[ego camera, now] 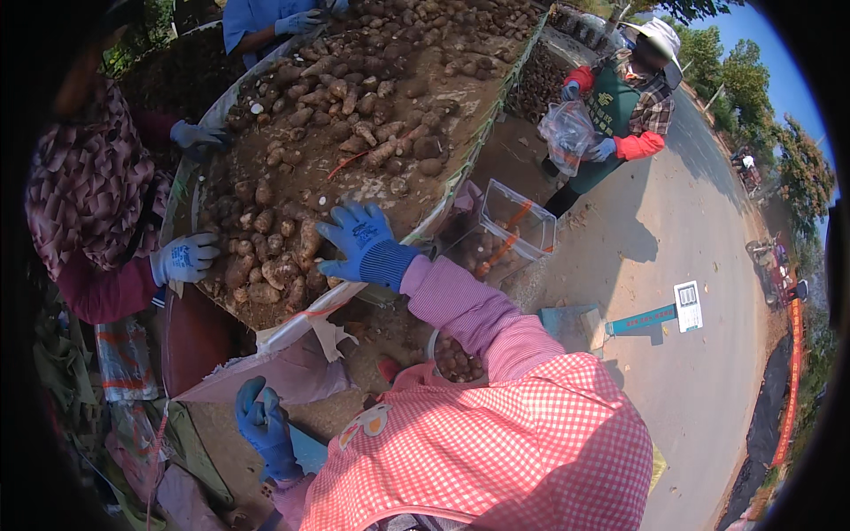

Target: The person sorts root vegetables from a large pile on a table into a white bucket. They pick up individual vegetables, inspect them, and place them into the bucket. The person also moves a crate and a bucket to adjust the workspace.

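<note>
Soil-covered taro corms (pixel 265 265) lie heaped on a raised, cloth-edged sorting table (pixel 412 192). My right hand (pixel 362 242), in a blue knitted work glove, rests over the near edge of the heap with its fingers spread, close to several corms; nothing is seen held in it. Lower down, away from the table, is my left hand (pixel 265 421) in a similar blue glove. Its fingers are curled, and whether something small is inside cannot be told. A tub of small round corms (pixel 458 358) stands on the ground below my right forearm, partly hidden by my sleeve.
A person in a patterned top (pixel 99 186) works at the left edge, gloved hands on the table. Another in blue (pixel 259 26) stands at the far side. A person in an apron (pixel 611 106) holds a clear plastic bag (pixel 568 133). Nearby are a clear crate (pixel 518 219) and a platform scale (pixel 641 322).
</note>
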`<state>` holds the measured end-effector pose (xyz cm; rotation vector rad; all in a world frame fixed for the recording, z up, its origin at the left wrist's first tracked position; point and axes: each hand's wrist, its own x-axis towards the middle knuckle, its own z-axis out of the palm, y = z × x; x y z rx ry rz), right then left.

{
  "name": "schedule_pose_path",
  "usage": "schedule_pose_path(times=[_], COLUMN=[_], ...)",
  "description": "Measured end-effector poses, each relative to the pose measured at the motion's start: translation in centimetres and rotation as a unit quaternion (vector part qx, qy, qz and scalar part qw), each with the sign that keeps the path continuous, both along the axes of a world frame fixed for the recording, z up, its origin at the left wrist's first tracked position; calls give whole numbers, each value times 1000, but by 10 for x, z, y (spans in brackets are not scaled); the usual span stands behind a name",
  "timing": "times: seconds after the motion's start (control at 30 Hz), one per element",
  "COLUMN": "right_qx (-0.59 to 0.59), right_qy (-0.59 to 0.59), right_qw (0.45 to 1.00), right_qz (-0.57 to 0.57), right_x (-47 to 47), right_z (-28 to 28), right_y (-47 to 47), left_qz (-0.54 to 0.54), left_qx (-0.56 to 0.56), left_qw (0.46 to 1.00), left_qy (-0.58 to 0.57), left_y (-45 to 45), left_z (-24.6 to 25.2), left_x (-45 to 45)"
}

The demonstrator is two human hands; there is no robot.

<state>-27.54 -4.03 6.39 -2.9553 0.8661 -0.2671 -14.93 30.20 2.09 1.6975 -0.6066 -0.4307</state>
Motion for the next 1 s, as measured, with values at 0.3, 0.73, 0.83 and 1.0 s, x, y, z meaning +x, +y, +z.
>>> schedule_pose_path(times=[0.3, 0.73, 0.83, 1.0], right_qx=[241, -17, 61, 84], right_qy=[80, -201, -199, -129], right_qw=[967, 979, 975, 979], right_qz=[-20, -20, 78, 136], right_x=[28, 59, 56, 53], right_z=[-41, -75, -75, -60], right_y=[5, 50, 40, 38], left_qz=[17, -76, 83, 365], left_qx=[19, 95, 112, 241], left_qw=[1000, 972, 985, 899], left_qy=[-13, -201, -98, 32], left_y=[20, 13, 80, 184], left_z=[-36, -20, -38, -64], left_x=[8, -18, -58, -186])
